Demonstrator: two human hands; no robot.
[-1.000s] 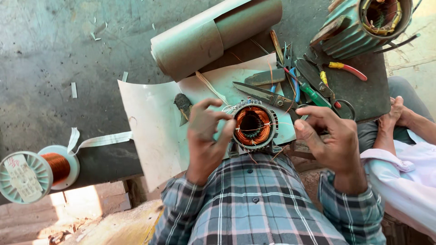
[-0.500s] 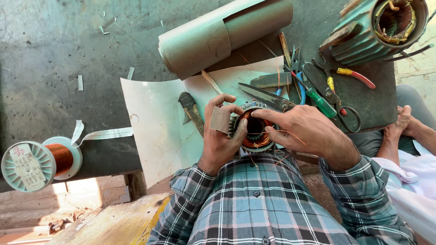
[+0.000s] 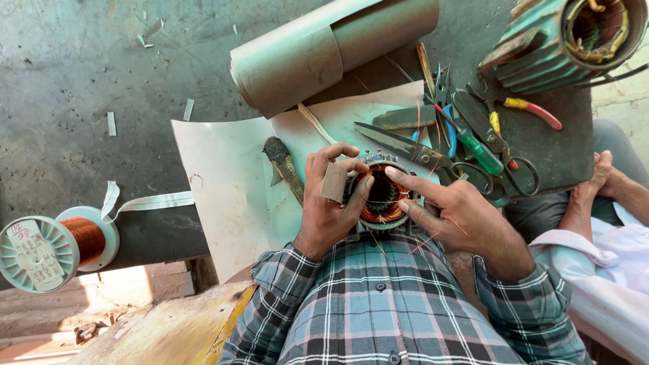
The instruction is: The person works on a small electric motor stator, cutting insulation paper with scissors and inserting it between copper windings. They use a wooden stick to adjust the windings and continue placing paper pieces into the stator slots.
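Small motor stator point(image 3: 382, 196), copper-wound, at 6 o'clock of the paper sheet point(image 3: 223, 182). Left hand point(image 3: 331, 203) clamps its rim, pinching an insulation slip point(image 3: 334, 182); right hand point(image 3: 449, 209) fingers probe the bore. Likely dense, rigid; windings fragile, so grip the outer iron.

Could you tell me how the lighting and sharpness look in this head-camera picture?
Head view: the left hand, right hand and small stator are sharp in soft shade; sunlight washes out the lower left floor and upper right corner; the wide lens bends the edges, stretching the wire spool.
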